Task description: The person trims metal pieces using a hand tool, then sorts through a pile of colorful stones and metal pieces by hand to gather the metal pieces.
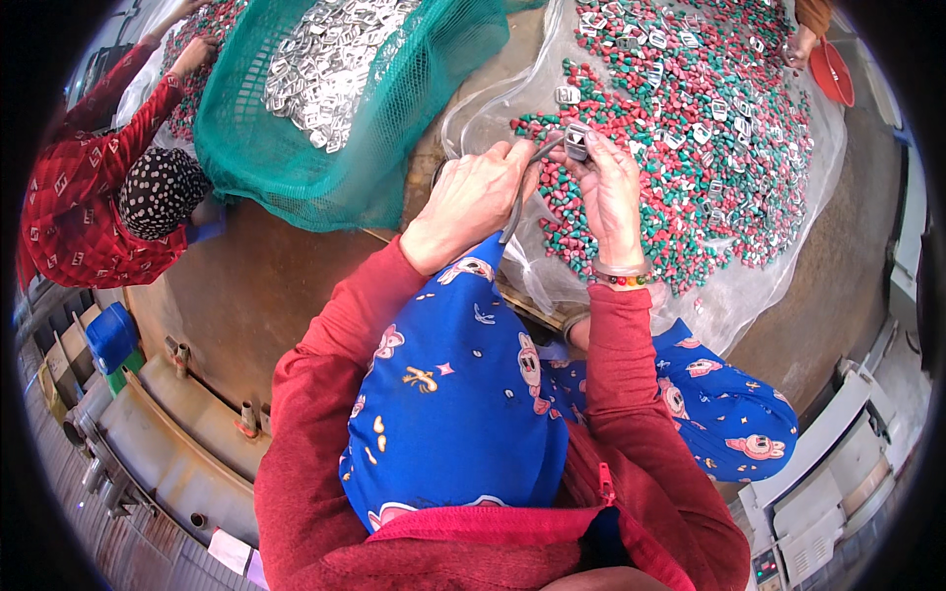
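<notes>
Between the thumb and fingers of my right hand is a small silver metal buckle, raised above a spread of small red and green stones. My left hand is closed round a thin dark grey bar or stiff cord. One end of it reaches the buckle, though I cannot tell whether it passes through; the lower end comes down by my knee in blue patterned cloth. Loose silver buckles lie scattered among the stones.
A green mesh-lined basket holds a heap of silver buckles. White sheeting lies under the stones. One person in red works at the left; another's hand is by a red container at upper right. Machinery stands lower left.
</notes>
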Demonstrator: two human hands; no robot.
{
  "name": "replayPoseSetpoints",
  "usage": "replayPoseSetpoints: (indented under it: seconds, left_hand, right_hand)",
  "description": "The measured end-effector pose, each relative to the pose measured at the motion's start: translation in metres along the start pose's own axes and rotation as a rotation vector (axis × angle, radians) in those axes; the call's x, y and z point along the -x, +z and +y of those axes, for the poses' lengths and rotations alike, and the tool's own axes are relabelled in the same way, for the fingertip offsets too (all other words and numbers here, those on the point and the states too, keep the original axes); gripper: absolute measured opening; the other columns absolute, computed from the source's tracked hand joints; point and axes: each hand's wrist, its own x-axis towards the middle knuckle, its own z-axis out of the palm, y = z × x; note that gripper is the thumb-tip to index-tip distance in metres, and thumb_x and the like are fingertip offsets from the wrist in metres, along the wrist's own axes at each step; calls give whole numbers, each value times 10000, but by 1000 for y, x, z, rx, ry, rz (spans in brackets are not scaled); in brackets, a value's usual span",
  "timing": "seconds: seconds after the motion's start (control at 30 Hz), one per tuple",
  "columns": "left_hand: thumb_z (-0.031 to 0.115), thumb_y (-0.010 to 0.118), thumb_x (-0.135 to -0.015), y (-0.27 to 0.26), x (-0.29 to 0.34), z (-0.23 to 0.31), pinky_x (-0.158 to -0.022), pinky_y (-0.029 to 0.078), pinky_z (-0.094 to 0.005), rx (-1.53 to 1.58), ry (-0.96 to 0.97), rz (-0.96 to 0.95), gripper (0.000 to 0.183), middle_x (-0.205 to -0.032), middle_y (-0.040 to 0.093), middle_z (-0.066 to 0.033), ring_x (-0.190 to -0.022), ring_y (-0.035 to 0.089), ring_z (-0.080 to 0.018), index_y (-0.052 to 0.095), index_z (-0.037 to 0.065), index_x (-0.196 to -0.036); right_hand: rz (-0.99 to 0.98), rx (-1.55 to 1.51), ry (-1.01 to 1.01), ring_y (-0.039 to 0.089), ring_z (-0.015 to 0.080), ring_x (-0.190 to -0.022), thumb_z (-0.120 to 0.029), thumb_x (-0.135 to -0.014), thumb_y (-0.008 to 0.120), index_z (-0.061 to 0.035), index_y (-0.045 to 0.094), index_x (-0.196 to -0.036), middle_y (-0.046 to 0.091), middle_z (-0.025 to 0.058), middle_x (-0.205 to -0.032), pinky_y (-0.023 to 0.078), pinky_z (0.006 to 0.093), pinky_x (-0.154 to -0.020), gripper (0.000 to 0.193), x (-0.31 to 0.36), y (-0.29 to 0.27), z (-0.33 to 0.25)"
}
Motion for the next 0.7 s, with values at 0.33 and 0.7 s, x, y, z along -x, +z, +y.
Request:
replayPoseSetpoints:
  seconds: [0.33,0.7]
  left_hand:
    - [228,500,-887,-14,-3,6,-482,460,-433,-161,41,-62,199,-710,561,-162,-577,594,-343,501,33,-928]
    - [232,501,-887,-4,2,0,-510,452,-458,-23,28,-24,204,-718,579,-190,-599,581,-376,497,30,-912]
  right_hand:
    - [32,287,-26,609,99,-759,-190,-936,480,34,598,-1083,659,88,-901,503,236,-678,292,1,9,6]
    - [46,269,-105,549,79,-569,-152,-950,441,31,606,-990,624,77,-734,430,202,-496,251,3,16,13]
